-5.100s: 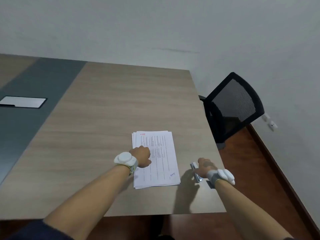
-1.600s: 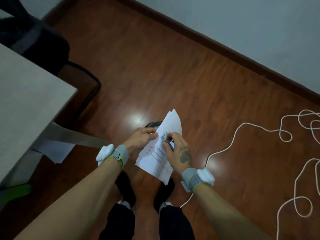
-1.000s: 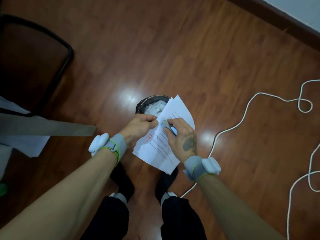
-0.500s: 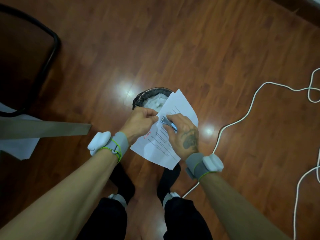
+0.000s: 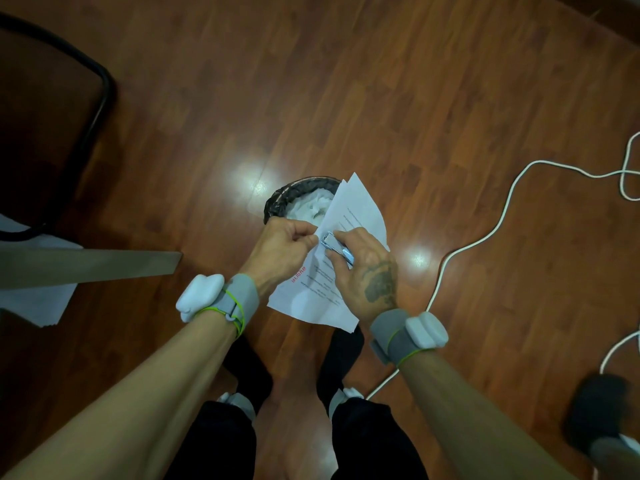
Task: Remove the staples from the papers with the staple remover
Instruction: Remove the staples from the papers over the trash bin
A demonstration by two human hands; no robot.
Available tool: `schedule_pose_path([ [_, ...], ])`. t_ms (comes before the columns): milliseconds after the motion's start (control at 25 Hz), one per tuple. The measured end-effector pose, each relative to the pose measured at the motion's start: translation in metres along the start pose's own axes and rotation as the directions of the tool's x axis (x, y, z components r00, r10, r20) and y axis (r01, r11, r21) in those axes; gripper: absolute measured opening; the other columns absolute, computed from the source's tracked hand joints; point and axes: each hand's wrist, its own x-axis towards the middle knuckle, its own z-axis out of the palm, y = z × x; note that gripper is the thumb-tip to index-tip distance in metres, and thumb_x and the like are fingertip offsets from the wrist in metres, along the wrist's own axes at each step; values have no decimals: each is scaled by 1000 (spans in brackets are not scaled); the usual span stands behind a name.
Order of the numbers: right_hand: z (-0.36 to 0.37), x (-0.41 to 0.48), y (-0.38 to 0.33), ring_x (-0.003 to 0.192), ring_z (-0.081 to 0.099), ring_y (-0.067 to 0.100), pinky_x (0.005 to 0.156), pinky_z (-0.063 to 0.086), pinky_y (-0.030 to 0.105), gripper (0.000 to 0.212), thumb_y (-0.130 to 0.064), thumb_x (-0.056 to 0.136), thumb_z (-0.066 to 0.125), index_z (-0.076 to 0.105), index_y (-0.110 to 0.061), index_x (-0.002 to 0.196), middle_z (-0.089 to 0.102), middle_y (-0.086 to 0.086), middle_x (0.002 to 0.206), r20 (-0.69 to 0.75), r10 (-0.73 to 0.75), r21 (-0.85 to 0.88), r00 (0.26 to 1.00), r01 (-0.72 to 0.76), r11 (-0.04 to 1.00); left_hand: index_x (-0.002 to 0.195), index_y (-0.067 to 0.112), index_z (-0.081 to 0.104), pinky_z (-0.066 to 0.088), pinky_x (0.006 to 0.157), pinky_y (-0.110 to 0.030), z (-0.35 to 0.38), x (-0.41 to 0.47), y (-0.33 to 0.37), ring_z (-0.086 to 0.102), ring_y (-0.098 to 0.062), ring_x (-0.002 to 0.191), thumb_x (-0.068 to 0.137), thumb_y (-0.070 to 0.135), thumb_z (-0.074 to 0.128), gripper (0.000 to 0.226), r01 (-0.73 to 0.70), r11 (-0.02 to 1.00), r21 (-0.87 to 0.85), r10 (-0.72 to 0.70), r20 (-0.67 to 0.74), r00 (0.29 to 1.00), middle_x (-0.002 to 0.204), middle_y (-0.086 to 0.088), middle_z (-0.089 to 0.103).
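You stand over a wooden floor [image 5: 433, 98], looking straight down at your hands. Your left hand [image 5: 280, 252] pinches the edge of the papers [image 5: 356, 209], its fingers [image 5: 304, 237] closed on the sheets near a corner. Your right hand [image 5: 367, 271] grips the staple remover [image 5: 334, 245], fingers wrapped round its pale blue handle, with the metal tip lying on the top sheet just beside your left fingertips. Whether the tip has caught a staple cannot be told; any staple is too small to see.

The papers are held in the air, tilted, with printed lines and a red mark on the top sheet. Directly below them stands a small round bin [image 5: 294, 195] with a dark liner and crumpled white paper inside; the sheets cover its right side.

Both wrists carry grey bands with white pods. A white cable [image 5: 485, 237] snakes across the floor on your right. On the left a counter edge [image 5: 90, 266] juts in, and a black chair frame [image 5: 100, 95] curves above it. Your dark trousers and shoes show below the papers.
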Motion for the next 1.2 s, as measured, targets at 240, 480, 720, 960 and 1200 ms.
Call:
schedule_pose_path([
  [240, 0, 6, 0, 79, 66, 27, 62, 55, 35, 15, -12, 86, 73, 73, -8, 100, 70, 6, 88, -5, -38, 1, 999, 38, 999, 97, 14, 77, 59, 54, -22, -6, 2, 4, 73, -18, 67, 100, 18, 58, 20, 16, 1000, 11, -16, 26, 1000, 89, -7, 79],
  [480, 7, 5, -3, 84, 68, 26, 69, 57, 45, 14, -9, 86, 74, 70, -3, 98, 71, 8, 92, -11, 14, 161, 1000, -12, 987, 85, 23, 76, 63, 58, -29, -16, 2, 3, 75, -17, 64, 99, 17, 59, 23, 43, 998, -48, -40, 50, 998, 83, -5, 79],
  [720, 8, 5, -10, 79, 65, 27, 62, 53, 40, 9, -9, 88, 70, 70, -6, 97, 68, 6, 89, -14, -108, 35, 994, 109, 993, 73, 29, 73, 59, 49, -20, -23, 1, 1, 72, -6, 53, 98, 15, 61, 31, 35, 999, -5, -34, 49, 998, 61, 10, 75],
  [960, 10, 5, -13, 84, 65, 26, 69, 55, 47, 11, -7, 87, 71, 67, -2, 96, 67, 8, 90, 14, -8, 178, 1000, 5, 984, 75, 27, 75, 65, 59, -33, -27, -3, 2, 77, -19, 65, 97, 13, 60, 30, 37, 999, -28, -35, 48, 998, 73, 0, 79],
  [1200, 15, 2, -19, 84, 63, 23, 76, 54, 46, 11, -5, 86, 73, 65, 0, 93, 66, 8, 88, 20, 105, 309, 994, -106, 945, 76, 22, 77, 64, 61, -33, -29, -1, 3, 74, -16, 62, 95, 10, 62, 27, 60, 998, -19, -60, 34, 998, 72, 2, 79],
])
